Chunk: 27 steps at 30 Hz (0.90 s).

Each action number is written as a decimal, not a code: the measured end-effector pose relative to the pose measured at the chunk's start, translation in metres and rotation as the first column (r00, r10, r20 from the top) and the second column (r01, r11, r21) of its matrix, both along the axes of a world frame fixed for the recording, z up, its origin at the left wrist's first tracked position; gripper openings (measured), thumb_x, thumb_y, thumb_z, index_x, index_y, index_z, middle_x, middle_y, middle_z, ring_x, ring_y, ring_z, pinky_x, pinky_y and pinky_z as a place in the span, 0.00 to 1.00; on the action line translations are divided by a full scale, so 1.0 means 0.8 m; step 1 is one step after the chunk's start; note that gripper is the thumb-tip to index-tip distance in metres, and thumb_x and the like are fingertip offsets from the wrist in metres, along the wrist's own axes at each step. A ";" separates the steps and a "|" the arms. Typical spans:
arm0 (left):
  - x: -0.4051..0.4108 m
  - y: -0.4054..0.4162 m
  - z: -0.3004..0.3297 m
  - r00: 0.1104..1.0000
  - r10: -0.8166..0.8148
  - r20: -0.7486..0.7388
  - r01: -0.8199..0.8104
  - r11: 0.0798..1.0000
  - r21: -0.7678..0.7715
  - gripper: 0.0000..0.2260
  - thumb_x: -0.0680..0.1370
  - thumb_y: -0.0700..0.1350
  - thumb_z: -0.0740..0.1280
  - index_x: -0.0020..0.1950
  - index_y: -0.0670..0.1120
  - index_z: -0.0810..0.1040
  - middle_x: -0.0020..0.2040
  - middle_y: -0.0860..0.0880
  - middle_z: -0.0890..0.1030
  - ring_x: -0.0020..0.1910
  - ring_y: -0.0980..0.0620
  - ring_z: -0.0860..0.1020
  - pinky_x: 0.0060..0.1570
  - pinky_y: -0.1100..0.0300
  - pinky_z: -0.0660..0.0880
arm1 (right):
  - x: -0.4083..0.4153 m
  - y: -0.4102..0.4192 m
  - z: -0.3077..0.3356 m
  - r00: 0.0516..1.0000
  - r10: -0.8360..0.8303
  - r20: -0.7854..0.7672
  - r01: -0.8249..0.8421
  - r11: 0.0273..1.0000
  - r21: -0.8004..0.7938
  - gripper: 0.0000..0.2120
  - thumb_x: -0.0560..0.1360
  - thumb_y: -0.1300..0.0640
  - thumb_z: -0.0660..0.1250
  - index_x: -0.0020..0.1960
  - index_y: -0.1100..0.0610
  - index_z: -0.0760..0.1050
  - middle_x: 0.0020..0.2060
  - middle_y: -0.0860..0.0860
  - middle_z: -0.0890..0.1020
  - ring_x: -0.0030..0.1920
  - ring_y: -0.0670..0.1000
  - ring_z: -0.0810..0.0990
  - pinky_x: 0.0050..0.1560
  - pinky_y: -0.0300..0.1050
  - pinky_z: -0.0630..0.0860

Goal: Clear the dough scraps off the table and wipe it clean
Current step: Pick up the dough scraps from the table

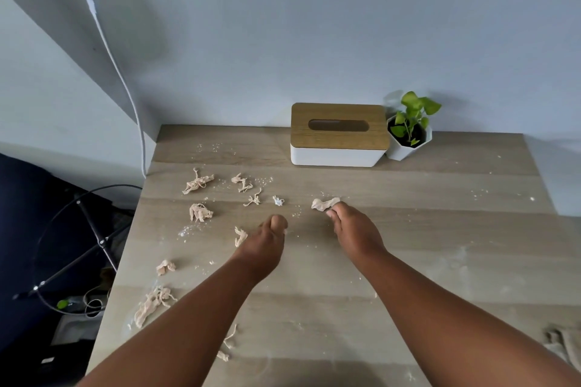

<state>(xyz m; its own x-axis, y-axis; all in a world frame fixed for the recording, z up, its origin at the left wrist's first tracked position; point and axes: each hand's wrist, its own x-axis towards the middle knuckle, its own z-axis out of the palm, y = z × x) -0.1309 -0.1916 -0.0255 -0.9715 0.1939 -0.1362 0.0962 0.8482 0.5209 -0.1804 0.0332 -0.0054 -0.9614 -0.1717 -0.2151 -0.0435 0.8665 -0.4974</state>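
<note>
Well, the dough scraps (198, 183) are pale, stringy, torn bits scattered over the left half of the wooden table (440, 229), amid specks of flour. The right hand (353, 231) pinches 1 crumpled scrap (323, 203) at its fingertips, near mid-table. The left hand (265, 243) has its fingers curled, thumb on top; whether it holds anything I cannot tell. At the back stand a tissue box (338, 135) with a wooden lid and, just beside it, a small potted plant (408, 129). A cloth (562, 345) lies at the right edge.
</note>
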 end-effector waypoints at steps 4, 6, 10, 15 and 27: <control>-0.025 0.000 -0.003 0.995 0.084 0.054 -0.086 0.995 0.042 0.13 0.80 0.33 0.59 0.63 0.40 0.73 0.58 0.39 0.79 0.54 0.37 0.79 0.52 0.51 0.73 | -0.009 0.000 0.000 1.000 0.016 -0.027 -0.014 0.998 0.066 0.16 0.86 0.46 0.56 0.59 0.56 0.77 0.50 0.53 0.84 0.49 0.58 0.81 0.46 0.52 0.77; -0.037 0.000 -0.003 0.994 0.090 0.054 -0.092 0.995 0.036 0.15 0.79 0.33 0.58 0.65 0.41 0.74 0.60 0.41 0.78 0.57 0.39 0.78 0.56 0.51 0.73 | -0.014 0.000 -0.003 0.998 0.010 -0.064 -0.002 0.993 0.120 0.17 0.86 0.45 0.55 0.54 0.56 0.76 0.45 0.52 0.82 0.45 0.58 0.81 0.40 0.51 0.75; -0.054 -0.004 -0.009 0.990 0.133 0.044 -0.134 0.991 0.017 0.10 0.82 0.36 0.59 0.61 0.40 0.75 0.59 0.40 0.76 0.55 0.36 0.77 0.54 0.48 0.73 | -0.024 -0.003 -0.008 0.993 -0.015 -0.119 0.028 0.993 0.112 0.16 0.84 0.45 0.57 0.43 0.53 0.69 0.37 0.48 0.76 0.38 0.56 0.76 0.33 0.47 0.66; -0.064 -0.002 -0.008 0.980 0.183 -0.073 -0.184 0.983 -0.008 0.08 0.83 0.41 0.64 0.50 0.36 0.73 0.48 0.35 0.78 0.44 0.30 0.79 0.42 0.44 0.73 | -0.033 -0.005 -0.015 0.990 -0.032 -0.134 0.040 0.997 0.058 0.15 0.80 0.40 0.63 0.50 0.53 0.73 0.45 0.48 0.79 0.46 0.54 0.77 0.39 0.48 0.75; -0.079 0.005 -0.018 0.986 0.168 -0.006 -0.161 0.933 -0.322 0.11 0.85 0.48 0.58 0.61 0.42 0.72 0.52 0.43 0.81 0.48 0.37 0.83 0.41 0.48 0.76 | -0.043 -0.013 -0.035 0.973 0.178 -0.144 -0.124 0.939 0.322 0.25 0.76 0.34 0.64 0.57 0.56 0.75 0.47 0.55 0.77 0.46 0.59 0.77 0.44 0.52 0.75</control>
